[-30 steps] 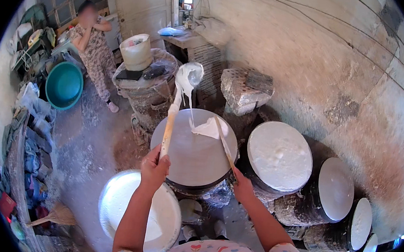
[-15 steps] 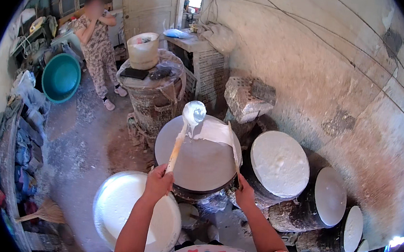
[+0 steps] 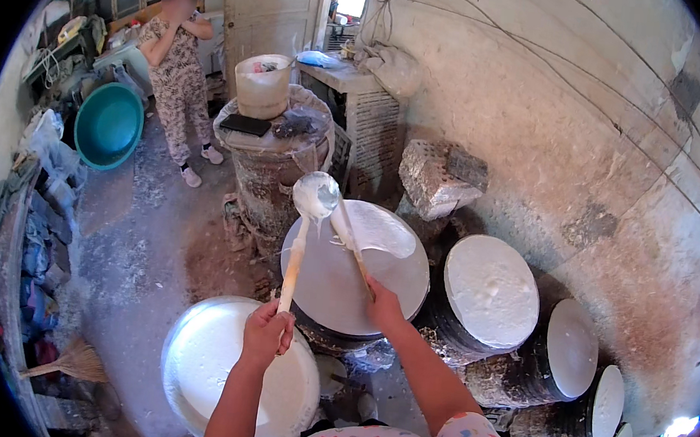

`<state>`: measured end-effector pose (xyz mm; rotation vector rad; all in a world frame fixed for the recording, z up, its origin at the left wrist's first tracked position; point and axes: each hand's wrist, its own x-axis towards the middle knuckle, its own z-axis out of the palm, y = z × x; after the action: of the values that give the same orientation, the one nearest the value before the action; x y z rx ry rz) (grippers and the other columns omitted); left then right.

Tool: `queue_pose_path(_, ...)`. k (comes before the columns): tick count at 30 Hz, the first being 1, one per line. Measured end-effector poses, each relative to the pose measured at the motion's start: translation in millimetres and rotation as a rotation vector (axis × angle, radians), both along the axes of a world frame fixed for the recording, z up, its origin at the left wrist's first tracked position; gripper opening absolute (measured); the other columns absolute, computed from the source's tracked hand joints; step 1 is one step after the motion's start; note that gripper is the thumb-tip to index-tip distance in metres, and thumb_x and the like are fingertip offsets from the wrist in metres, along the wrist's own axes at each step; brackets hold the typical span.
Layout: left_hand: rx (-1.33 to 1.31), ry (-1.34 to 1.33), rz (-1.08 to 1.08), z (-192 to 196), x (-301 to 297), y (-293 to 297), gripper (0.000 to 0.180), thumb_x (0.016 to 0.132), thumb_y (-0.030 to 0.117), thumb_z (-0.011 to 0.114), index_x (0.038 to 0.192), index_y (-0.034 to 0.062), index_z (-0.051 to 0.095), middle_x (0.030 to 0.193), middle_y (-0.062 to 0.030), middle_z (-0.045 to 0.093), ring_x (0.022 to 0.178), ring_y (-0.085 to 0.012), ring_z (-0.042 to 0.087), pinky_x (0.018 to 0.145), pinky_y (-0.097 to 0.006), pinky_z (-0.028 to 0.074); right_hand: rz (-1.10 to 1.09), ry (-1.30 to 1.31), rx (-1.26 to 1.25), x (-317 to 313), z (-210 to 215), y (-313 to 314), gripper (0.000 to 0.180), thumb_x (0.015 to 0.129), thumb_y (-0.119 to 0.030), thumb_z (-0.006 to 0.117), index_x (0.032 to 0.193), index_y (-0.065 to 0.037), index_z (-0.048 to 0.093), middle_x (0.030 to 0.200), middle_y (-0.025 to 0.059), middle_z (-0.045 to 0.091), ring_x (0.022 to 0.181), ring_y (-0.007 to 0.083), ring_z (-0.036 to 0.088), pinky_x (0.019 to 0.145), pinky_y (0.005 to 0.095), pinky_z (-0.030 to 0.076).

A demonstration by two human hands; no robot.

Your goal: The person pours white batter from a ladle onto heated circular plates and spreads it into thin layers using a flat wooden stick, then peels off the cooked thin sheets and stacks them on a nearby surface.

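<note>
At frame centre, the left hand (image 3: 267, 332) grips a long wooden-handled ladle (image 3: 306, 230), bowl raised so white batter drips onto the round grey griddle (image 3: 353, 279). The right hand (image 3: 385, 296) clasps a thin wooden spreader stick (image 3: 353, 248) (tip in the wet patch).

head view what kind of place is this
Probably a small home workshop for steamed batter sheets: a row of round steaming drums along a rough plaster wall, a basin of white batter, and a batter-coated ladle.
</note>
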<state>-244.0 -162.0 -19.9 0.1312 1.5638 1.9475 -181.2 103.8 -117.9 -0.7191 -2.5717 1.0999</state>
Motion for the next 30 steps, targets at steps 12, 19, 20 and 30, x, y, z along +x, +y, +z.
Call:
queue_pose_path(12,0.529,-0.313,-0.021,-7,3,-9,0.016,0.091,0.009,0.049,0.1,-0.0013,0.056,0.063,-0.004,0.049,0.04,-0.0091,0.042,0.034,-0.021,0.032,-0.052,0.043,-0.075,27,10,36,0.057,0.076,0.005,0.054,0.131,-0.009,0.053,0.118,0.0181,0.063,0.11,0.0231,0.061,0.093,0.0302,0.045)
queue_pose_path(19,0.251,-0.086,0.074,3,20,10,0.016,0.094,0.013,0.046,0.102,0.002,0.055,0.064,-0.0036,0.05,0.04,-0.0089,0.042,0.033,-0.022,0.031,0.199,0.013,-0.135,27,0,4,0.058,0.077,0.007,0.05,0.131,-0.013,0.054,0.117,0.0232,0.06,0.109,0.0333,0.06,0.091,0.0344,0.046)
queue_pose_path(20,0.18,-0.078,0.085,0,20,12,0.014,0.094,0.013,0.046,0.097,0.0029,0.055,0.063,-0.0033,0.049,0.039,-0.0088,0.041,0.033,-0.022,0.031,0.214,-0.03,-0.113,32,9,1,0.058,0.077,0.007,0.05,0.13,-0.014,0.055,0.118,0.0216,0.061,0.109,0.0303,0.06,0.091,0.0336,0.046)
queue_pose_path(30,0.1,-0.069,0.154,-9,37,19,0.015,0.093,0.009,0.044,0.1,0.001,0.054,0.063,-0.0025,0.05,0.039,-0.0078,0.041,0.033,-0.022,0.032,0.239,0.081,-0.04,45,12,64,0.06,0.074,0.008,0.053,0.131,-0.013,0.055,0.115,0.0175,0.064,0.102,0.0231,0.063,0.088,0.0303,0.047)
